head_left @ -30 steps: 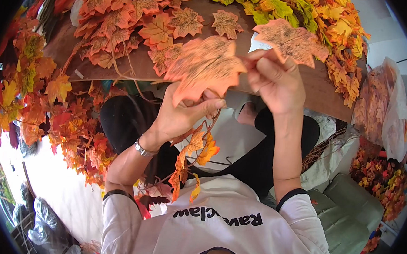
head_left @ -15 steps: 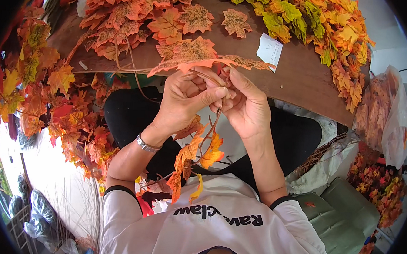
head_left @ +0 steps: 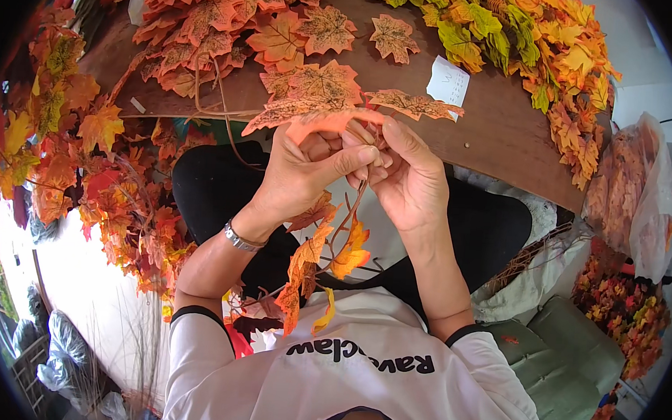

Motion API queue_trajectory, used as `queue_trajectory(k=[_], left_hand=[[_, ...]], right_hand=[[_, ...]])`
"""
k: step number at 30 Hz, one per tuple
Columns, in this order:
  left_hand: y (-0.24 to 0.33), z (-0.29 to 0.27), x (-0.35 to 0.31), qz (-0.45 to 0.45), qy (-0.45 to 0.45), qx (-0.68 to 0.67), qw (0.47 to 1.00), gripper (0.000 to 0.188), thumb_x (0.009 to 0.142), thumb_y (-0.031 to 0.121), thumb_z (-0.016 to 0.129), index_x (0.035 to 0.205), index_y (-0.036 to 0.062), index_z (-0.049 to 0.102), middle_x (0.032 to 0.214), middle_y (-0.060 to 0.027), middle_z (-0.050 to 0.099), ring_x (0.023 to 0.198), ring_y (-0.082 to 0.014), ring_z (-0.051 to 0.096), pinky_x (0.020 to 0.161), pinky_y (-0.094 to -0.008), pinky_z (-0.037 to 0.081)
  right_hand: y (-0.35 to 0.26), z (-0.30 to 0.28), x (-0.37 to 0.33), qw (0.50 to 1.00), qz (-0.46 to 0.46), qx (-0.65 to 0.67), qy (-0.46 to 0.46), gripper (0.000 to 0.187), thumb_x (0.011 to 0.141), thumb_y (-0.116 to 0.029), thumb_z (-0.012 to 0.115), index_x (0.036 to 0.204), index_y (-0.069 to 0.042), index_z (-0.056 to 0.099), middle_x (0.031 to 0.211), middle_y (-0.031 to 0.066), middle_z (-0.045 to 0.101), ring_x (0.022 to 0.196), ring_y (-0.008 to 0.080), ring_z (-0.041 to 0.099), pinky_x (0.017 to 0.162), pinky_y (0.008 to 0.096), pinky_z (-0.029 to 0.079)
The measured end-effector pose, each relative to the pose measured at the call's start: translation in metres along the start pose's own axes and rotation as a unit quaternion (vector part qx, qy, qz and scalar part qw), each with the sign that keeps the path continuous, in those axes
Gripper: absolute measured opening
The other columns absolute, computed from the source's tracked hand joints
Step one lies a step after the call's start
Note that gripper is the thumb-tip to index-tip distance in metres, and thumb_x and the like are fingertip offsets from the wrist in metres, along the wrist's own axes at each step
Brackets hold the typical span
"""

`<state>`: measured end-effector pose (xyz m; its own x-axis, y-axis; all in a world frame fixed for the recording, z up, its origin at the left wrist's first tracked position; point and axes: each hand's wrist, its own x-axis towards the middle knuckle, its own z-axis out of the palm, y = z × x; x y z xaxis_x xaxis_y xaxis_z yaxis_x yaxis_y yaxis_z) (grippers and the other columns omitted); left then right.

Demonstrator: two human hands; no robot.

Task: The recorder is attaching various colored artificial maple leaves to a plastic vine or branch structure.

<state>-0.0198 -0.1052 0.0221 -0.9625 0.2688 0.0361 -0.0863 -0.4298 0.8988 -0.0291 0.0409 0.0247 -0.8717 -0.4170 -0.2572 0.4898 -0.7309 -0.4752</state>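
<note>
1. At nine o'clock, heaped orange and red artificial maple leaves (head_left: 70, 155) spill beside the brown tabletop (head_left: 502, 135)
2. At centre, left hand (head_left: 299, 177) and right hand (head_left: 411, 184) together pinch the wire stem of an orange leaf sprig (head_left: 319, 105), its lower leaves dangling towards six
3. Risk: a hard tug could pull a leaf off its stem
4. At two o'clock, yellow-green leaves (head_left: 516, 36); at three, a plastic bag of leaves (head_left: 637, 198)

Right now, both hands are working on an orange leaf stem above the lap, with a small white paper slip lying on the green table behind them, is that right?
Not quite: the table is brown, not green, as the head view shows. The rest holds: the left hand and right hand pinch the orange leaf stem above the lap, and the small white paper slip lies on the table behind them.
</note>
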Motion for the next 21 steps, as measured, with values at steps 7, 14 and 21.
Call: queue_trajectory(k=[7, 14, 21], left_hand=[[0.000, -0.002, 0.003, 0.010, -0.027, -0.015, 0.999, 0.017, 0.080, 0.004, 0.061, 0.094, -0.0043, 0.057, 0.079, -0.0085, 0.060, 0.066, -0.0093, 0.057, 0.057, -0.0208, 0.048], [0.002, 0.001, 0.000, -0.011, -0.012, -0.002, 1.000, 0.018, 0.080, 0.004, 0.061, 0.096, -0.0042, 0.057, 0.080, -0.0068, 0.061, 0.066, -0.0087, 0.057, 0.056, -0.0203, 0.048], [-0.016, -0.007, -0.006, 0.067, 0.015, 0.118, 0.991, 0.013, 0.084, 0.008, 0.055, 0.090, -0.0042, 0.057, 0.078, -0.0107, 0.061, 0.062, -0.0125, 0.056, 0.056, -0.0210, 0.044]], right_hand=[[0.000, 0.004, -0.001, 0.999, 0.000, 0.021, 0.029, 0.025, 0.083, -0.022, 0.058, 0.093, 0.002, 0.059, 0.065, 0.0039, 0.049, 0.061, 0.0180, 0.050, 0.056, 0.0363, 0.043], [0.001, -0.001, -0.002, 1.000, -0.018, -0.003, -0.014, 0.025, 0.083, -0.020, 0.058, 0.093, 0.003, 0.059, 0.066, 0.0038, 0.049, 0.061, 0.0155, 0.049, 0.056, 0.0339, 0.044], [0.009, 0.002, -0.005, 0.995, -0.088, -0.051, 0.012, 0.020, 0.085, -0.017, 0.056, 0.090, 0.003, 0.058, 0.067, 0.0036, 0.051, 0.060, 0.0122, 0.048, 0.057, 0.0296, 0.045]])
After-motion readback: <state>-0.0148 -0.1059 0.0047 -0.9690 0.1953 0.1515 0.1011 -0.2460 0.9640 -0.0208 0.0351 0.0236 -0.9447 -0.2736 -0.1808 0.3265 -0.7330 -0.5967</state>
